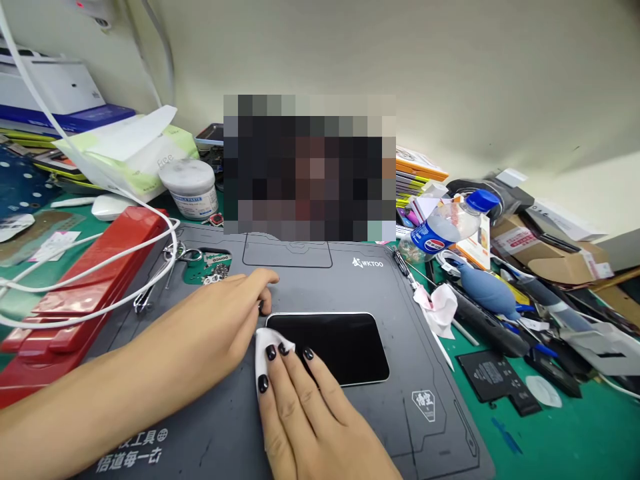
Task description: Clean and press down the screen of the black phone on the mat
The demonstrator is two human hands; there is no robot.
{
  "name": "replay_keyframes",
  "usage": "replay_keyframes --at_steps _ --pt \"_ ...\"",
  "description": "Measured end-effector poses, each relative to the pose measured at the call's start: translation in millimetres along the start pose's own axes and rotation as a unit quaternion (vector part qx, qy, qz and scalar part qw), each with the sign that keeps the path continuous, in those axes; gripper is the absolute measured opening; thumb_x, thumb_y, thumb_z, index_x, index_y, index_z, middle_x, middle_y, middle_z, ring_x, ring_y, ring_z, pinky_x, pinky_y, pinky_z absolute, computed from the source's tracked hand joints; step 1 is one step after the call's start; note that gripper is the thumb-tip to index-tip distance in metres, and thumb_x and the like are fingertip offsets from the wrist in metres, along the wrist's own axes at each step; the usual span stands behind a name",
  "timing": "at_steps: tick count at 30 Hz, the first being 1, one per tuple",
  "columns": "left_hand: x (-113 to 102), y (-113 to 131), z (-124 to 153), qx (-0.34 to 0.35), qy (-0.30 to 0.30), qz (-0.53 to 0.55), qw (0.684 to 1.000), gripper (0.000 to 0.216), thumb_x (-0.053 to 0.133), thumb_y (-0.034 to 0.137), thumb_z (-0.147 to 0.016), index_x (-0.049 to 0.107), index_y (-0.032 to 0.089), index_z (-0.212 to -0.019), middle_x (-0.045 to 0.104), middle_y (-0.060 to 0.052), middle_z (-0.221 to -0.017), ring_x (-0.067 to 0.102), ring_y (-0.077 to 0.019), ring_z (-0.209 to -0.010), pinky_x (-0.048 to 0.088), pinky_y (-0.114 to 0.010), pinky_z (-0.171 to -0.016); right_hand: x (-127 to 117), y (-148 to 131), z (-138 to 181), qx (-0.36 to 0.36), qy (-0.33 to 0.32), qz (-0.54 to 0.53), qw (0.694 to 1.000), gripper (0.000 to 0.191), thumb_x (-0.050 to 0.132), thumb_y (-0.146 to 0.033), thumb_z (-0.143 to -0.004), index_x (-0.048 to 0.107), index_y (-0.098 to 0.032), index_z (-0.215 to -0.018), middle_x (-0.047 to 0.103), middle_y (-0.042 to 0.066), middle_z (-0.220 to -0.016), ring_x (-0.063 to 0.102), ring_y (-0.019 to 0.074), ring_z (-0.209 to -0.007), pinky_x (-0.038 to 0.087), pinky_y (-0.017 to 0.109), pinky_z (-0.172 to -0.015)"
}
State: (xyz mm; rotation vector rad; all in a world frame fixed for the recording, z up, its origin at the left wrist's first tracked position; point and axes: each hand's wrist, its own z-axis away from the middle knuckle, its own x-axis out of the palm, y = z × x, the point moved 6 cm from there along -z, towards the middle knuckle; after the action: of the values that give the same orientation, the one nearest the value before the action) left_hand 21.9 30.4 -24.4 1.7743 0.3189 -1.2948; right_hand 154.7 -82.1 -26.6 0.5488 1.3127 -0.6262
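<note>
A smartphone (335, 347) with a dark screen lies face up on the grey work mat (210, 400). My right hand (315, 427) presses a white wipe (265, 343) against the phone's left end, fingers stretched over the glass and the wipe under them. At the far left corner of the phone, my left hand (245, 307) has its fingers bent and braced on the edge, with the index finger lifted forward. Part of the phone's left end is covered by the wipe and my fingers.
Scissors (183, 253) and small parts lie at the mat's far left, near a red tool (85, 287) and a white cable (173, 247). On the right are a bottle (445, 230), a blue air blower (487, 290) and a phone battery (500, 380). A jar (193, 190) stands behind.
</note>
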Motion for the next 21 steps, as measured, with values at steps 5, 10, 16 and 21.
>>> replay_keyframes --at_steps 5,10,16,21 --pt "0.6 0.1 0.5 0.011 0.010 -0.009 1.000 0.036 0.026 0.023 -0.102 0.061 0.022 -0.109 0.086 -0.015 -0.109 0.085 -0.0277 -0.088 0.061 -0.037 -0.065 5.1 5.4 2.3 0.051 -0.017 0.011 0.999 0.063 0.052 -0.033 -0.115 0.056 0.005 -0.165 0.052 0.031 -0.172 0.055 0.0444 -0.162 0.048 0.061 -0.133" --pt "1.7 -1.0 2.5 -0.004 0.005 0.000 1.000 0.038 0.024 0.022 -0.103 0.061 0.022 -0.114 0.085 -0.013 -0.105 0.086 -0.0283 -0.095 0.061 -0.039 -0.068 3.3 8.4 7.6 0.043 0.014 0.013 0.999 0.065 0.057 -0.041 -0.114 0.062 0.002 -0.163 0.058 0.029 -0.169 0.060 0.0437 -0.157 0.054 0.057 -0.128" --pt "2.5 2.8 -0.4 -0.010 -0.021 0.002 1.000 0.044 0.023 0.025 -0.102 0.065 0.020 -0.116 0.084 -0.015 -0.107 0.085 -0.0323 -0.096 0.064 -0.045 -0.070 2.7 2.5 16.6 0.013 0.036 0.033 0.999 0.052 0.049 -0.024 -0.116 0.065 -0.006 -0.162 0.066 0.023 -0.164 0.068 0.0360 -0.151 0.056 0.050 -0.127" --pt "-2.6 7.6 0.0 0.011 -0.002 -0.004 1.000 0.045 0.029 0.028 -0.104 0.071 0.020 -0.115 0.084 -0.017 -0.115 0.084 -0.0345 -0.104 0.068 -0.052 -0.081 12.3 6.3 25.4 0.094 0.013 0.072 0.993 0.067 0.051 -0.040 -0.115 0.061 0.009 -0.159 0.061 0.034 -0.164 0.061 0.0483 -0.156 0.054 0.065 -0.127"
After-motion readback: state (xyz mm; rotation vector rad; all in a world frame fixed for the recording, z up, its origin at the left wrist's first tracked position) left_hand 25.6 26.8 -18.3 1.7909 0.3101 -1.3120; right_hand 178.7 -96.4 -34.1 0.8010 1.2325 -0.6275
